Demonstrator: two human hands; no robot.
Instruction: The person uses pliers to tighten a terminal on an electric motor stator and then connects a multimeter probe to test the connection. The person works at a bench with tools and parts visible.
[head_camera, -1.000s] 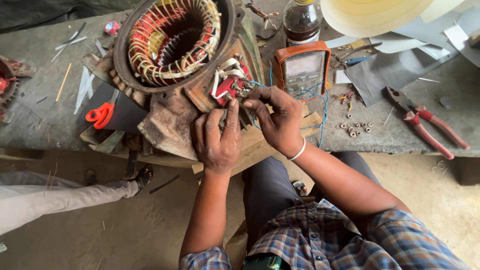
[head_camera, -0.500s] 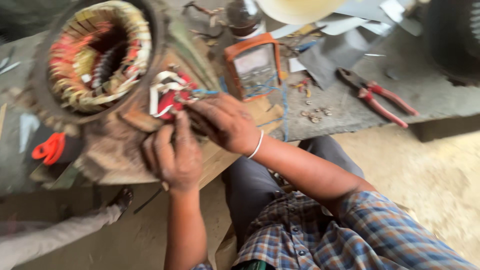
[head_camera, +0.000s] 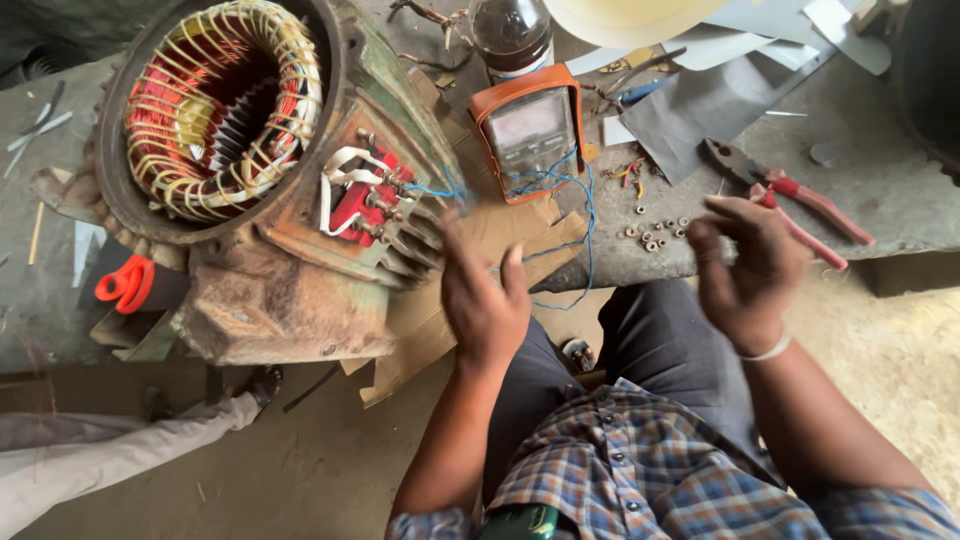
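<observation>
Both hands left the red terminal block (head_camera: 362, 205); left hand (head_camera: 485, 300) nearer, right hand (head_camera: 745, 265) farther right, both open & empty.

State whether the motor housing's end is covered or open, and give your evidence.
Open. The motor housing has no end cover on the side facing the camera: the copper windings, tied with pale lacing, show fully inside its round rim.

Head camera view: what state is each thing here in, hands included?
Left hand: open, empty, near the motor's terminals.
Right hand: blurred, fingers curled, seems empty.
Motor housing: end open, copper windings exposed.
Terminal block: uncovered, wires attached.
Multimeter: lying face up, blue leads trailing.
Pliers: lying on the bench, jaws shut.
Small nuts: loose, scattered.
</observation>
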